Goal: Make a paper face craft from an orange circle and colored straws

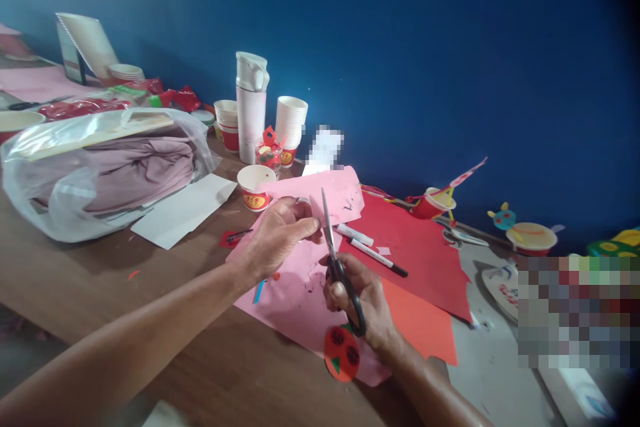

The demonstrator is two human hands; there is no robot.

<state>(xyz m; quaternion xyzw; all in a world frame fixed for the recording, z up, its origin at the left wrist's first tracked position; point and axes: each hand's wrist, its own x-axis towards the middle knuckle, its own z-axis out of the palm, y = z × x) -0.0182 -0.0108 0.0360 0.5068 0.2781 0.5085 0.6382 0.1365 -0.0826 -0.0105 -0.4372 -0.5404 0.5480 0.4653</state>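
Note:
My left hand (pixel 285 233) pinches a sheet of pink paper (pixel 335 187) with dark pen marks near its right end. My right hand (pixel 363 293) grips black-handled scissors (pixel 329 230), their blades pointing up beside my left fingertips and in front of the pink paper. Whether the blades touch the paper, I cannot tell. Under both hands lies a larger pink sheet (pixel 295 307) with small scraps on it. Below my right hand rests a round orange paper face (pixel 342 353) with dark eyes and a green triangle. Two white markers (pixel 373 255) lie just right of the scissors.
Red paper (pixel 415 247) and orange paper (pixel 425 320) spread to the right. A paper cup (pixel 257 187), a white jug (pixel 251 107) and stacked cups (pixel 291 120) stand behind. On the left sit a clear plastic bag (pixel 65 207) and white card (pixel 185 210). Decorated cups (pixel 434 202) line the blue wall.

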